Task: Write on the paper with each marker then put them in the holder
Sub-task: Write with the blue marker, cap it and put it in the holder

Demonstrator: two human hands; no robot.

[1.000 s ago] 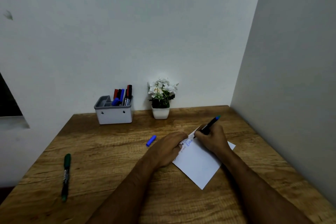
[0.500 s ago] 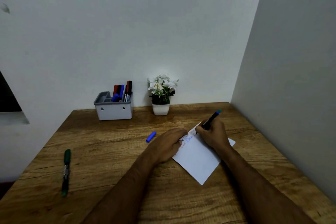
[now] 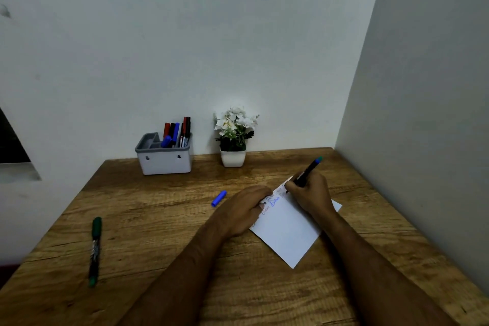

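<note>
**Marker tip on the paper**

Fingers [image 3: 291, 186] of the right hand [image 3: 311, 197] are curled round a black marker [image 3: 307, 172], pinching it low on the barrel, with its tip down on the paper [image 3: 288, 233] and its blue end pointing up and away to the right. Blue handwriting [image 3: 275, 201] shows just left of the tip, with fainter lines of writing around it. Left hand [image 3: 242, 210] lies on the paper's left edge, knuckles up, its fingers bent loosely and pressing the sheet down; they hold nothing.

White and lying at an angle, the paper sits on the wooden surface [image 3: 158, 219], right of centre, one corner pointing toward the person. A blue cap [image 3: 219, 198] lies loose on the wood just left of the left hand. A green marker [image 3: 95, 250], capped, lies well apart near the left edge.

At the back, against the wall, a grey holder [image 3: 165, 160] stands with red, black and blue markers [image 3: 177, 131] upright in its right-hand compartments. Right of it stands a white pot [image 3: 232, 158] of white flowers.
</note>
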